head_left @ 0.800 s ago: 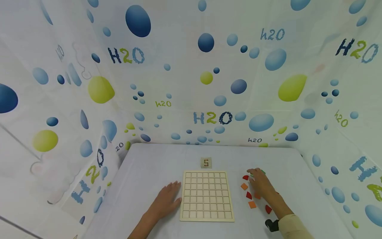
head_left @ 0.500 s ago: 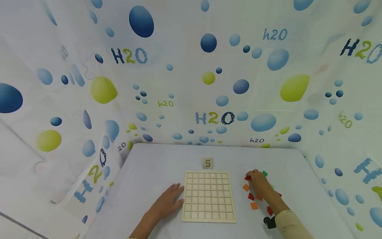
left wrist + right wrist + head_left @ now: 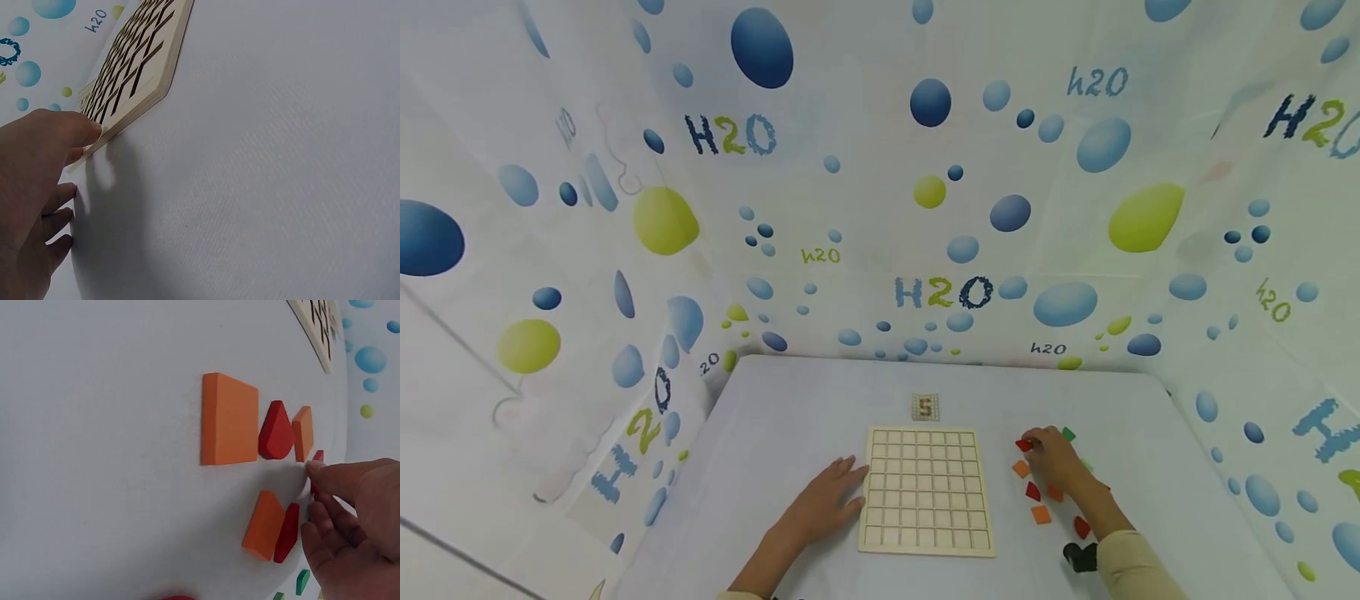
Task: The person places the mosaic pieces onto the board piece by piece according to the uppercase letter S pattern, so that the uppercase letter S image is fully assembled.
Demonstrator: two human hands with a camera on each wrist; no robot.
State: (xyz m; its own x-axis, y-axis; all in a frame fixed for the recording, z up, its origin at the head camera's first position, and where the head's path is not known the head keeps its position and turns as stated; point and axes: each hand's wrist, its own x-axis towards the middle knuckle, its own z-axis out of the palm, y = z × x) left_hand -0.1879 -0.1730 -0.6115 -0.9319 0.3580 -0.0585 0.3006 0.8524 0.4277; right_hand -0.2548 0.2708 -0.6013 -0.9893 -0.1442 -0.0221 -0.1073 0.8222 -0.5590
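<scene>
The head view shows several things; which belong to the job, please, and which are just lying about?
Probably the job's: board by the left hand, red piece in the right hand, other red pieces, orange pieces, green pieces, marked card.

Probably incidental: patterned curtain, white cloth, unidentified black object.

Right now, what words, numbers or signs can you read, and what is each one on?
"H2O": wall, large, repeated.
"h2O": wall, smaller, repeated.
"S" or "5": card; I cannot tell which.
Some lettering at the wall's sides: too faint or cut off to read whole.
Board: no text seen.
</scene>
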